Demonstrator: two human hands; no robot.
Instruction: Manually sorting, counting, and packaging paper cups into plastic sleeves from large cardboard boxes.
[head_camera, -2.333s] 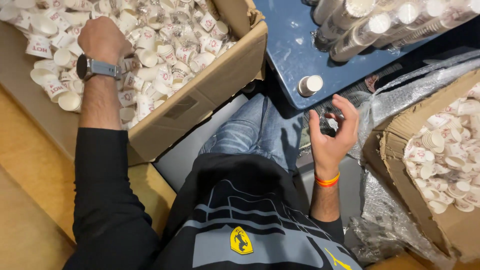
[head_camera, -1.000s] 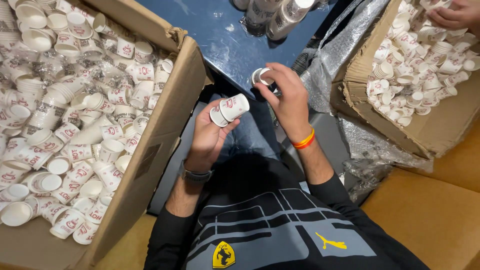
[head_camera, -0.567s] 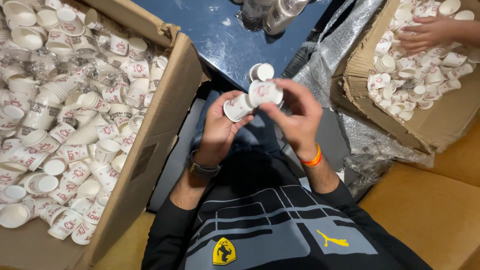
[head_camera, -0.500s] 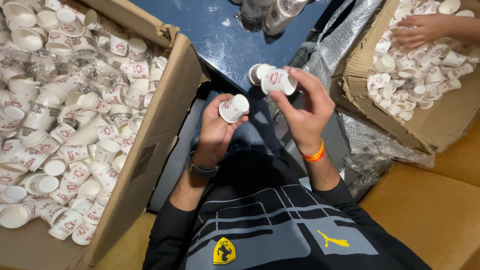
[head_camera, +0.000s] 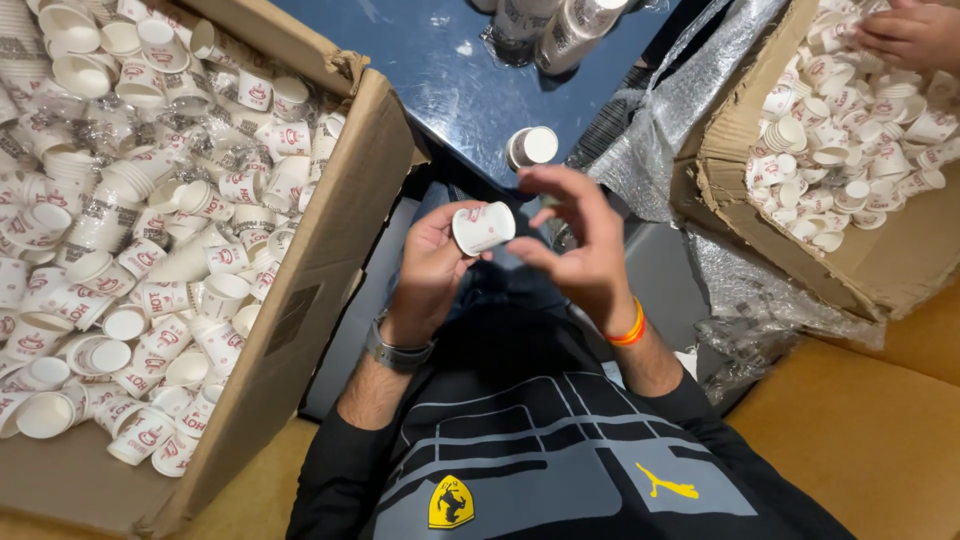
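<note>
Left hand: your left hand (head_camera: 432, 265) holds a cup (head_camera: 483, 227) in its fingertips, thumb and fingers closed on the sides, wrist bearing a watch (head_camera: 398, 350).
Cup: the cup is small, white paper with red print, tilted with its base toward the camera; it sits in front of your chest, above your lap, between the two hands.
Right hand: your right hand (head_camera: 580, 250) is just beside the cup, fingers spread and curled, palm turned left; it grasps nothing that shows, and whether a fingertip touches the cup cannot be told. An orange band (head_camera: 630, 328) circles the wrist.
Table: a dark blue table (head_camera: 450, 80) lies ahead of your hands; a short cup stack (head_camera: 531, 147) lies on its side near the edge, just beyond your right fingers.
Sleeves: wrapped sleeves (head_camera: 545, 25) of stacked cups lie at the far end of the table.
Left box: an open cardboard box (head_camera: 310, 300) on your left is filled with loose cups (head_camera: 150, 230) of the same kind, some nested, some tipped.
Right box: a second box (head_camera: 860, 270) on your right, also filled with cups, rests on crumpled clear plastic (head_camera: 660, 140).
Other person: another person's hand (head_camera: 910, 35) rests among the cups at the top of the right box, well apart from yours.
</note>
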